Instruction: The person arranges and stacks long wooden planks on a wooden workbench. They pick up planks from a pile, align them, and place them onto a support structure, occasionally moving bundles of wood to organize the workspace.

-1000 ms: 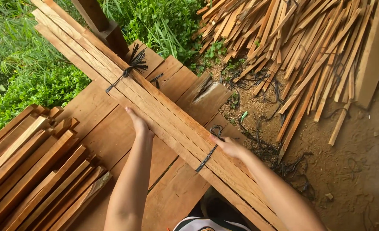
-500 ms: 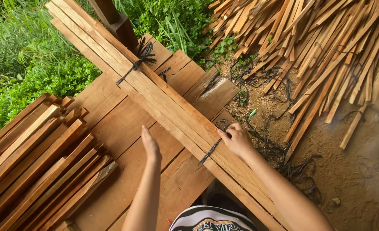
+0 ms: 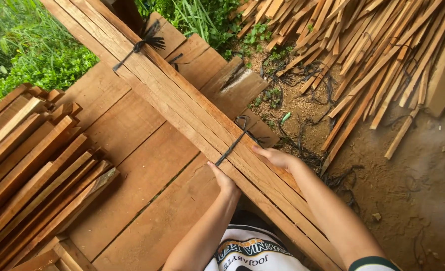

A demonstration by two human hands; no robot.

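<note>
A long bundle of light wooden slats [image 3: 182, 100] lies diagonally across a wooden platform [image 3: 147, 170], tied by two black straps: one near me [image 3: 232, 145] and one farther up [image 3: 137, 46]. My left hand [image 3: 223, 179] grips the bundle's near edge just below the near strap. On the opposite edge, right beside that strap, my right hand [image 3: 277, 156] holds the bundle. Both hands clasp the slats from either side.
A stack of wooden slats [image 3: 31, 170] lies on the platform at the left. A large loose pile of slats [image 3: 373, 55] covers the dirt at the upper right. Black straps [image 3: 312, 100] litter the ground. Green plants [image 3: 26, 55] grow at upper left.
Both hands have slid down the bundle toward me and now sit at the near strap, the left hand having moved from the boards onto the bundle's edge. The view has shifted closer.
</note>
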